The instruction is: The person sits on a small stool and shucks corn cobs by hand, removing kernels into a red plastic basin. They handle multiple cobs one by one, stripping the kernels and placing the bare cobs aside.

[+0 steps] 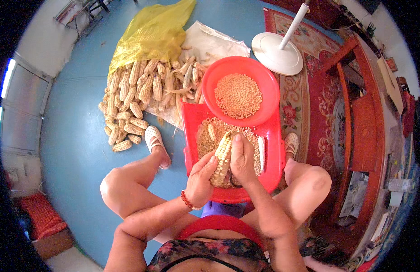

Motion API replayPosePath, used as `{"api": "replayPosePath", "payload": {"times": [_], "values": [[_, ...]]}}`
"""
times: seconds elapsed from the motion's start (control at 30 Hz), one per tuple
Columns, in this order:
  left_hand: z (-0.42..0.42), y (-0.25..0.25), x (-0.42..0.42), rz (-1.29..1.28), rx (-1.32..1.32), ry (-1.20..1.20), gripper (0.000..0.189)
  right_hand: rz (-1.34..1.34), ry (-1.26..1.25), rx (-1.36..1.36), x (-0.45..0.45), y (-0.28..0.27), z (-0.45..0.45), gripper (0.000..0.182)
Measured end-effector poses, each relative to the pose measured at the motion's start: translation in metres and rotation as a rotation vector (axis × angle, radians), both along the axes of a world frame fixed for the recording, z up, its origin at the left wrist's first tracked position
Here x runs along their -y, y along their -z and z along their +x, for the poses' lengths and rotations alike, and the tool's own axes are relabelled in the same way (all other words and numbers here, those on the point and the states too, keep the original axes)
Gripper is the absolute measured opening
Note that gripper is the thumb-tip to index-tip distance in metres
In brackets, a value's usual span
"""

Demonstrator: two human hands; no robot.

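Note:
My left hand [200,176] grips the lower part of a pale yellow corn cob [223,153] that stands tilted upward. Against its upper right side, my right hand [243,159] is curled, thumb up by the tip; its fingers are partly hidden. Some kernel rows are still on the cob. Both hands are over a red plastic tray [230,195] holding loose kernels [204,141], a small cob piece [211,132] and a whitish stripped cob [261,154]. A dark object below my right hand is unclear. At the tray's far end rests a red basin [207,85] with kernels [238,95].
Left of the basin lies a heap of corn cobs [142,85], partly under a yellow sack [152,37]. A white sheet [216,40] spreads behind. Far right are a white round stand base [277,57], a patterned rug [293,112] and red wooden furniture [364,129].

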State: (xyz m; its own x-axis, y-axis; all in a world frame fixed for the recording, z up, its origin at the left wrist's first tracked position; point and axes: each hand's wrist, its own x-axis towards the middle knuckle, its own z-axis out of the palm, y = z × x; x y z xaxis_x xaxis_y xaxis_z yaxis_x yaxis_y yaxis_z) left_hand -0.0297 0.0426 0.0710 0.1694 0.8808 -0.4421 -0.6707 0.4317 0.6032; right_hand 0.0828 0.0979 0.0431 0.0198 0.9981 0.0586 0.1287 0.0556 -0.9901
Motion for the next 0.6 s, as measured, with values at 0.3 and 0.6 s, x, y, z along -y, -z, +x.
{"api": "replayPosePath", "payload": {"times": [0.3,0.6], "values": [[-0.001,0.003,0.005,-0.012,0.047,0.032,0.035,0.162,0.067,0.213,0.006,-0.005,0.007,0.024],[0.000,0.001,0.006,-0.044,-0.002,0.087,0.032,0.147,0.101,0.238,0.015,-0.006,0.016,0.021]]}}
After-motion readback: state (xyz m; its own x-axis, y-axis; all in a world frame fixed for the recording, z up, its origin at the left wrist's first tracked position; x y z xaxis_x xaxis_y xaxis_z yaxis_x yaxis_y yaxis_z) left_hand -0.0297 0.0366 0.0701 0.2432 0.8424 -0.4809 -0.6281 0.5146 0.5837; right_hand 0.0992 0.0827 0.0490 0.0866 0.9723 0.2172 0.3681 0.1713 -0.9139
